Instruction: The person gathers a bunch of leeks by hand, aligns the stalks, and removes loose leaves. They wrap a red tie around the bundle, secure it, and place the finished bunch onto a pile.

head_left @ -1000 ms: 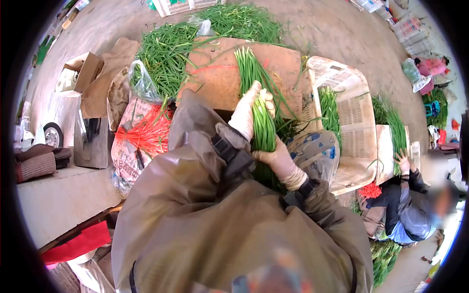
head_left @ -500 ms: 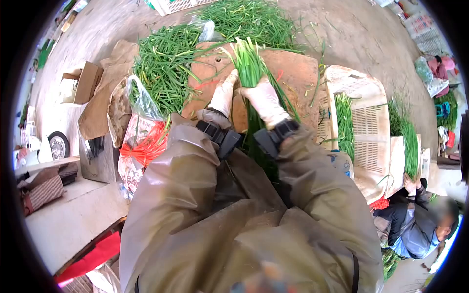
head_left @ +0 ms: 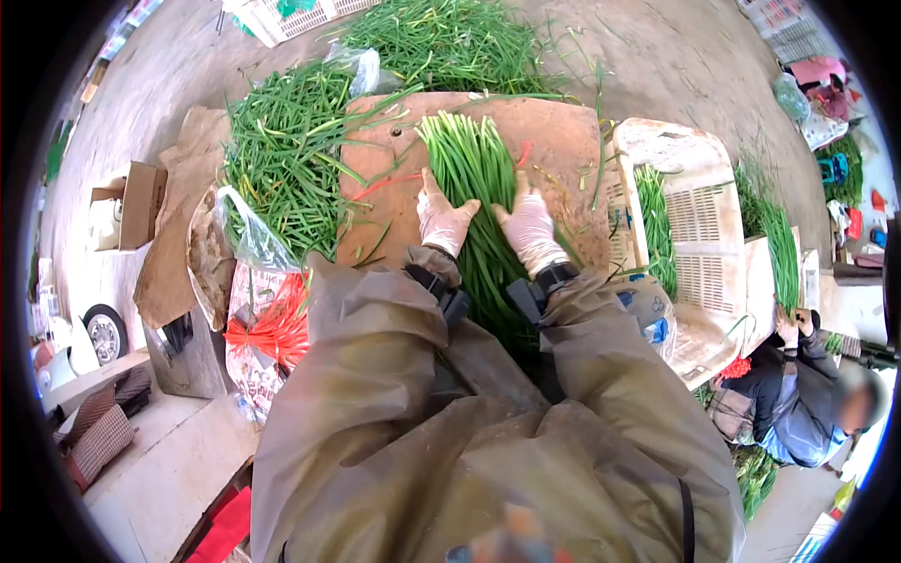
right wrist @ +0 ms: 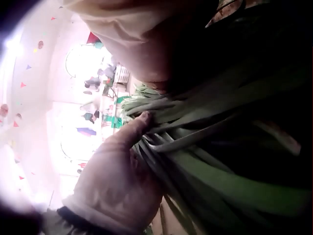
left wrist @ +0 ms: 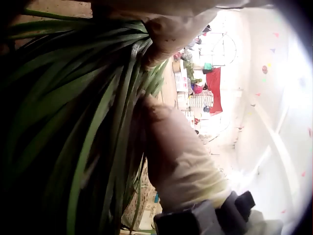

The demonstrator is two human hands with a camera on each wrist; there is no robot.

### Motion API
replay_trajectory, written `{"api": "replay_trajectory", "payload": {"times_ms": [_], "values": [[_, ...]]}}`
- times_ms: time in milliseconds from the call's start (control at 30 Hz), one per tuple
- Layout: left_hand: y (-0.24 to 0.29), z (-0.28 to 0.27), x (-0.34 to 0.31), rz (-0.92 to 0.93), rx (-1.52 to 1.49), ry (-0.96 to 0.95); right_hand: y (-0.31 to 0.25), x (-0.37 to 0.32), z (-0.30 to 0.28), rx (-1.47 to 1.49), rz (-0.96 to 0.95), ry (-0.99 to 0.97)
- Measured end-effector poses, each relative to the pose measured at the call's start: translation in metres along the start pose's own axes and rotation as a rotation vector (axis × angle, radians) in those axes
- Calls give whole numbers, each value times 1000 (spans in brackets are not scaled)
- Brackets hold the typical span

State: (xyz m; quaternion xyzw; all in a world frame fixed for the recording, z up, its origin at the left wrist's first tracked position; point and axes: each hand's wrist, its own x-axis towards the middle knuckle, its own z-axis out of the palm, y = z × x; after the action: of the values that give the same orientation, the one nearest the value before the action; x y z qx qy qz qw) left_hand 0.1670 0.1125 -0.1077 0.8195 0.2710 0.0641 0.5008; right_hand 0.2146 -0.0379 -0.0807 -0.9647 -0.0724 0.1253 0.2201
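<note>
Already gathered into one bunch of long green stalks (head_left: 469, 164), with pale ends roughly level and without visible tie, on the brown board (head_left: 561, 131). Gripped from both sides by the left hand (head_left: 444, 220) and the right hand (head_left: 530, 227), with thumbs on top. Probably far from finished, judging by the large loose heap (head_left: 286, 150) beside the board. Compared with half a second ago, spread wider and held lower.
</note>
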Motion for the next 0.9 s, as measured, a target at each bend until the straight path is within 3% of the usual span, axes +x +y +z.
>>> {"api": "replay_trajectory", "payload": {"times_ms": [33,67,200,367,400,433,467,500,600,700,800,867,900], "values": [[-2,2,2,-15,-7,7,12,6,27,-9,-150,132],[-2,3,3,-31,-14,15,3,8,19,167,-43,-25],[-1,1,1,-59,-111,45,4,6,21,484,-103,169],[-4,4,-1,2,-60,-3,-11,12,33,286,-131,232],[-5,3,0,20,-52,-16,-9,15,36,241,-126,206],[-12,7,3,31,-260,-33,-10,17,33,203,-132,168],[2,3,1,-78,-242,-46,-8,18,27,159,-127,135],[3,6,1,-71,-214,-35,-6,17,21,133,-157,111],[24,13,-15,125,-274,-19,-2,20,6,70,-136,27],[-24,34,1,316,-26,104,-2,15,-76,-302,-353,-443],[-14,42,-12,276,-151,90,39,-10,-161,50,-488,-76],[-8,46,-15,254,-196,79,98,0,-203,260,-461,40],[-8,46,-16,245,-187,68,141,13,-207,342,-294,93]]}}
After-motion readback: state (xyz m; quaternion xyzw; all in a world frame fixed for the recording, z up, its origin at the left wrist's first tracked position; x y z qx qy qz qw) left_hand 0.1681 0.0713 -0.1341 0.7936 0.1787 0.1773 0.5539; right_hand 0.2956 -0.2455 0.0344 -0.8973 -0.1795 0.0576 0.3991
